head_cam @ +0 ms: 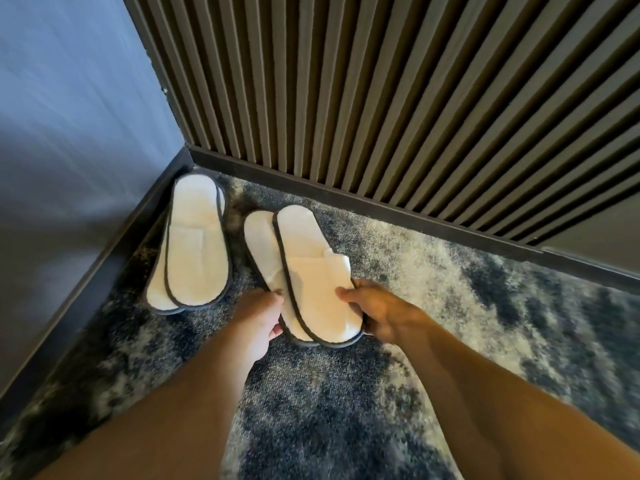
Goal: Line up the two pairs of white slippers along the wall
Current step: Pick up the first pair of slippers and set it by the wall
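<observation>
Fingers (277, 329) of the left hand (259, 320) and the right hand (377, 311) close on one stacked pair of white slippers (311, 271), two in number, above the mottled carpet (450, 289). A second stacked pair of slippers (194, 240), also two, lies in the corner beside the grey wall (69, 133), near the slatted wall (381, 98).

Corner: slatted brown wall (398, 81), blue-grey wall (69, 116), mottled carpet (450, 289).
</observation>
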